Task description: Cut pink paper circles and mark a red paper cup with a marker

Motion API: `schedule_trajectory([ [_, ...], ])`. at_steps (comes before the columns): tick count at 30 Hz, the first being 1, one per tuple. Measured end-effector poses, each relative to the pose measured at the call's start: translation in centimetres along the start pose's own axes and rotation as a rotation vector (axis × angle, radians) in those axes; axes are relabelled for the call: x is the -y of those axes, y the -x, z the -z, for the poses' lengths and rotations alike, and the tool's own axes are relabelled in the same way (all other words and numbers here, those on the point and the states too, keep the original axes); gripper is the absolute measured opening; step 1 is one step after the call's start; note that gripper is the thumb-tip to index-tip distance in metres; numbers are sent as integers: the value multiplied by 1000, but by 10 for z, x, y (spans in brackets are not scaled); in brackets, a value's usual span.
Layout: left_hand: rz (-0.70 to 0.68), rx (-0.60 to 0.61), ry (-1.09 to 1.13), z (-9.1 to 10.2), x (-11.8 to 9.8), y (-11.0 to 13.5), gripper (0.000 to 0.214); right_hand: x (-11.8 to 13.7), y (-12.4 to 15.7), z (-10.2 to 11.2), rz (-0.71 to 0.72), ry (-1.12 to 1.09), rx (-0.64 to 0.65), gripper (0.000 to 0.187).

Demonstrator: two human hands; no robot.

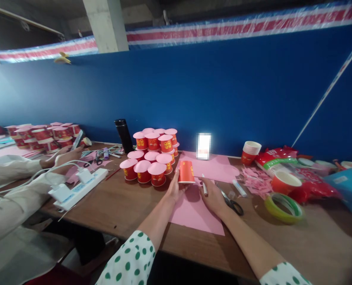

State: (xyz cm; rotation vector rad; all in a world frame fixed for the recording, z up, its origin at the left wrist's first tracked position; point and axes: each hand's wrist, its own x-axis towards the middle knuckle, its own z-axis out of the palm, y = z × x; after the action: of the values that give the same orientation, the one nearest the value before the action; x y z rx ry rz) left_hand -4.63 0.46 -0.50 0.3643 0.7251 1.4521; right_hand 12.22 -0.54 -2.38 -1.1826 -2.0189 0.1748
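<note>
The wooden table (282, 245) runs under both forearms; a pink sheet (193, 213) lies flat on it beneath the fingers; a stack of pink-topped cups (150, 158) stands just beyond the left fingertips. The person's left hand (173, 187) is wrapped around a red cup (186, 171), thumb on the near wall; the cup stands on the far part of the sheet, seemingly mouth down. The right hand (214, 196) is curled around a white pen (204, 185), which points up just right of the cup; scissors (232, 202) lie just beside its knuckles.

The work looks like steadying the cup on the sheet with the pen close by. It would go best with the left fingers pressing straight down, low on the wall, so the thin rim does not skid or buckle; the sheet should stay flat; the pen should keep snug to the rim.

The left fingers behind the cup are hidden; the rim's contact with the sheet cannot be made out; the pen's lower end is covered by the right fingers; any mark on the sheet is too faint to tell.
</note>
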Motion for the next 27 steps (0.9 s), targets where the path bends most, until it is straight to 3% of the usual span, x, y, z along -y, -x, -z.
schedule_trajectory([
  [8, 9, 42, -12, -4, 0, 1, 36, 12, -2, 9, 33, -45, -116, 29],
  [14, -24, 87, -44, -3, 2, 3, 37, 25, 4, 22, 69, -136, -275, 23],
  [19, -35, 80, -39, -3, 2, 3, 35, 31, 7, 28, 253, -173, -275, 25],
  [27, -42, 58, -49, -3, 3, -3, 37, 35, 7, 24, 238, -146, -318, 13],
])
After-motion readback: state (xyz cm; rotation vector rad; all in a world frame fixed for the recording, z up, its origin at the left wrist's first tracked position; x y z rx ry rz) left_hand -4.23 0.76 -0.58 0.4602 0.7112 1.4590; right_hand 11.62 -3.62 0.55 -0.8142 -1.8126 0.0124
